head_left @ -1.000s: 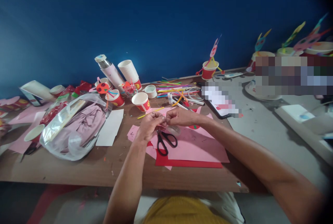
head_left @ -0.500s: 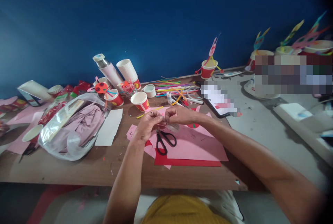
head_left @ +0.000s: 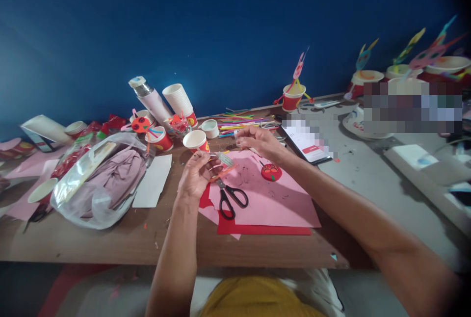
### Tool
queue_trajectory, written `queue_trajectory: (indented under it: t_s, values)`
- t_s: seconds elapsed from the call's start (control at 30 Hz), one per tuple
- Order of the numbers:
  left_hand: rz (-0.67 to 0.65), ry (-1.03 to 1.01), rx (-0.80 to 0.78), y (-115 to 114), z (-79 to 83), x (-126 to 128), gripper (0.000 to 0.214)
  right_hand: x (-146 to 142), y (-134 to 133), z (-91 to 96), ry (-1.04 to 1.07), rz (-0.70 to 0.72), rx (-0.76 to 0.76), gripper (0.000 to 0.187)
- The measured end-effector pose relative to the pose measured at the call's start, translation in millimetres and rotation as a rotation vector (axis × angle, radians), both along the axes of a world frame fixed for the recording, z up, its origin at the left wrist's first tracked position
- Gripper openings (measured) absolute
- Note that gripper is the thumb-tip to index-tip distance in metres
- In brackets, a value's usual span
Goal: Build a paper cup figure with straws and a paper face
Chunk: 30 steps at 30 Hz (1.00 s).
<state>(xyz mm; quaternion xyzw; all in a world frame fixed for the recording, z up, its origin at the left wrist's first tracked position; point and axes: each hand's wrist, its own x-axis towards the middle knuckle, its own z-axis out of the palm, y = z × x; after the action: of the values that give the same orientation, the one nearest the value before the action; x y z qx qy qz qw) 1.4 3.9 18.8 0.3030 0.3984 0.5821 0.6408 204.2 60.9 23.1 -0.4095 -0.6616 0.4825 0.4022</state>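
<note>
My left hand (head_left: 196, 174) is raised over the pink paper (head_left: 275, 204), its fingers pinched on a small silvery piece (head_left: 225, 159), with a thin orange strip (head_left: 222, 172) sticking out beside it. My right hand (head_left: 259, 143) reaches toward the pile of coloured straws (head_left: 243, 123). Its fingertips are closed round a small white bottle (head_left: 237, 133). Black scissors (head_left: 230, 200) lie on the pink paper just below my left hand. A round red paper face (head_left: 271, 172) lies on the paper under my right wrist.
A red-and-white paper cup (head_left: 196, 140) stands just beyond my left hand, with more cups, a cup stack (head_left: 178, 98) and a flask (head_left: 149, 96) behind. A plastic bag with cloth (head_left: 106, 179) fills the left. A phone (head_left: 307, 140) lies at the right. Decorated cups stand far right.
My hands were pinched together over the scissors. They have parted: the right hand moved up to the straws and bottle, the left lifted with the small piece. The red face is uncovered.
</note>
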Motion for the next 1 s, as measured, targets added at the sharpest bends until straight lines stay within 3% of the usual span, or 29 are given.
queue_trajectory:
  t_s: [0.33, 0.5, 0.6, 0.73, 0.9, 1.0]
  values:
    - [0.12, -0.123, 0.015, 3.4, -1.8, -9.0, 0.016, -5.2, -7.9, 4.2, 0.089, 0.021, 0.005, 0.019]
    - [0.242, -0.171, 0.024, -9.5, 0.1, -19.0, 0.015, -15.6, -18.3, 0.8, 0.009, 0.108, 0.046, 0.017]
    - [0.259, -0.168, 0.025, -25.2, -0.7, -23.3, 0.015, -22.3, -29.2, -3.9, -0.168, 0.223, 0.066, 0.02]
    - [0.302, -0.172, 0.025, -46.6, -6.1, -24.0, 0.017, -30.1, -52.8, -8.8, -0.537, 0.338, 0.235, 0.024]
    - [0.32, -0.186, -0.003, -67.7, -17.1, -19.5, 0.018, -43.1, -86.1, -14.6, -1.007, 0.253, 0.336, 0.044]
    - [0.339, -0.166, -0.019, -77.8, -23.7, -17.9, 0.019, -49.7, -95.6, -18.8, -1.077, 0.197, 0.408, 0.045]
